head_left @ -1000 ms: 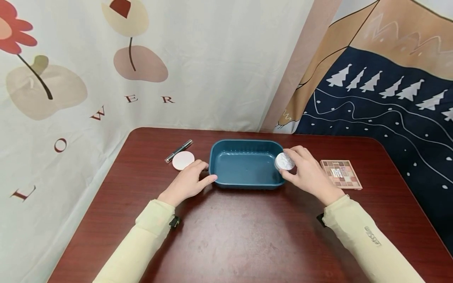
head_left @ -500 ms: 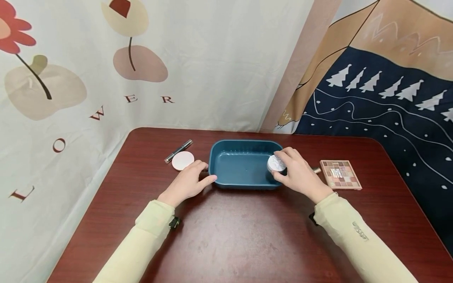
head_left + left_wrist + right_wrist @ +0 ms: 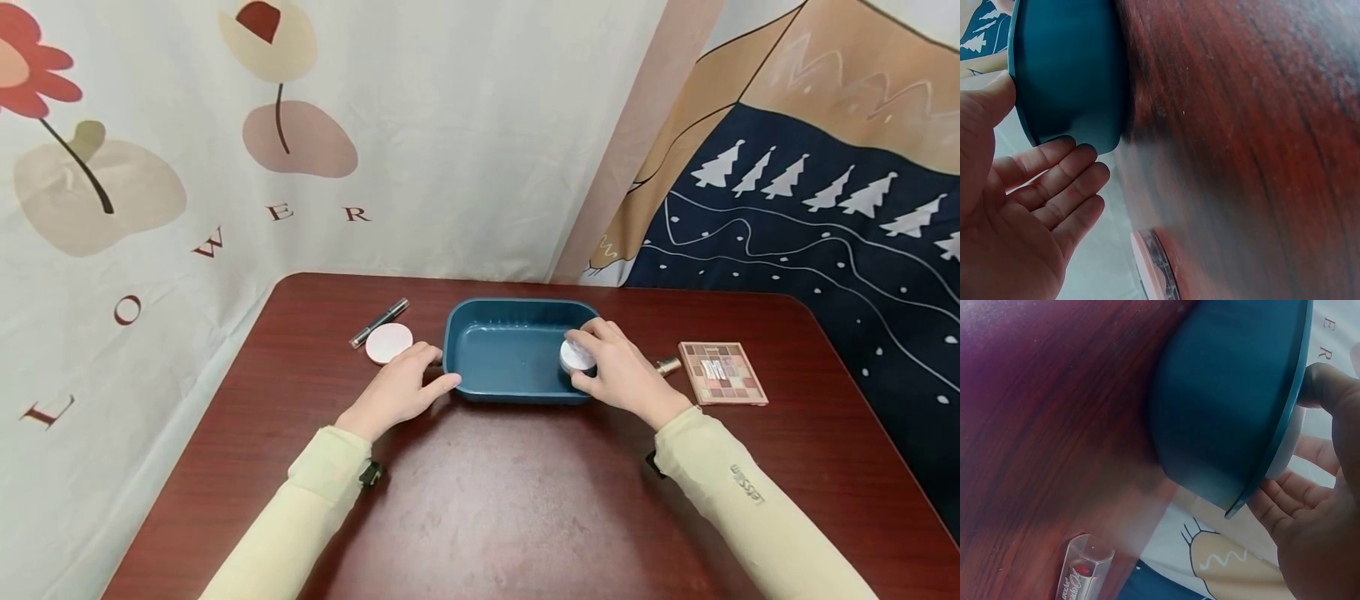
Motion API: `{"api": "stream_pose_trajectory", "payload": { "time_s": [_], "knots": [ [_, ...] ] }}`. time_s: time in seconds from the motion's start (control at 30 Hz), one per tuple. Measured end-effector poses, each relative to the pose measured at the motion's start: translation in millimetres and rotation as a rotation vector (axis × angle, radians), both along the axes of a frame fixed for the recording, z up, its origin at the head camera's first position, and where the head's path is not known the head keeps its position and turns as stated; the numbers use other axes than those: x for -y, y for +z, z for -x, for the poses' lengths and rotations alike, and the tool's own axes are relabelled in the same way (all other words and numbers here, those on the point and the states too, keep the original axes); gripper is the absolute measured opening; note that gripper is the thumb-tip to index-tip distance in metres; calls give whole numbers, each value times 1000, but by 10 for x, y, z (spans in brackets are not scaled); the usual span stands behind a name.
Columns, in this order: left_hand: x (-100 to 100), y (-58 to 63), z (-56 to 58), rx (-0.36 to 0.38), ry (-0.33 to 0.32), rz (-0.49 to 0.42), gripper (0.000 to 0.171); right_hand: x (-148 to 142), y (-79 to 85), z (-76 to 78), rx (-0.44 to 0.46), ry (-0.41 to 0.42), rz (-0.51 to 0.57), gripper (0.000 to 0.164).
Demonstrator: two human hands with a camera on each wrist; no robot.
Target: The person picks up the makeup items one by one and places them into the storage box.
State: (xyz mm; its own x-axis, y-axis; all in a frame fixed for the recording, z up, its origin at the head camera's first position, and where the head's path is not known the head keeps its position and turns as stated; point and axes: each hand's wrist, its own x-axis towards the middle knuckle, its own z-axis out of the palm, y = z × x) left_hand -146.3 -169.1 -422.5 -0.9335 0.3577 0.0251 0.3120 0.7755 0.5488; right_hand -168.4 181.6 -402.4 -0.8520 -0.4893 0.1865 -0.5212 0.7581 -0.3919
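In the head view a dark teal plastic basin (image 3: 517, 394) stands on the table. My left hand (image 3: 397, 383) is at its left end, thumb at the rim and fingers fairly straight along the outer wall, as the left wrist view shows. My right hand (image 3: 618, 371) grips a round jar with a pale, silvery lid (image 3: 577, 356) over the basin's right end. In the right wrist view the jar's pale edge (image 3: 1286, 450) shows beyond the rim, between thumb and fingers. Whether the jar touches the basin's floor is hidden.
Left of the basin lie a round pink compact (image 3: 389, 342) and a slim dark tube (image 3: 379, 323). On the right are a clear-capped lipstick (image 3: 1085, 572) and an eyeshadow palette (image 3: 723, 372). Printed curtains (image 3: 465, 167) hang behind the table (image 3: 495, 500).
My right hand has moved left and slightly down with the jar, from the right rim to over the inside of the basin. The lipstick has come into sight. My left hand stays put.
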Motion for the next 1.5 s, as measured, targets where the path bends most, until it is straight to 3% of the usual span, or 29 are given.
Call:
{"api": "stream_pose_trajectory", "payload": {
  "time_s": [0.37, 0.83, 1.5],
  "knots": [
    [-10, -12, 6, -2, -3, -6, 39, 58, -15, 80, 28, 39, -63, 51],
    [-15, 4, 16, -6, -9, -7, 37, 162, 41, 165, 174, 37, -184, 45],
    [-12, 1, 0, -3, -5, 14, 40, 251, 26, 191, 190, 43, -261, 47]
  ]
}}
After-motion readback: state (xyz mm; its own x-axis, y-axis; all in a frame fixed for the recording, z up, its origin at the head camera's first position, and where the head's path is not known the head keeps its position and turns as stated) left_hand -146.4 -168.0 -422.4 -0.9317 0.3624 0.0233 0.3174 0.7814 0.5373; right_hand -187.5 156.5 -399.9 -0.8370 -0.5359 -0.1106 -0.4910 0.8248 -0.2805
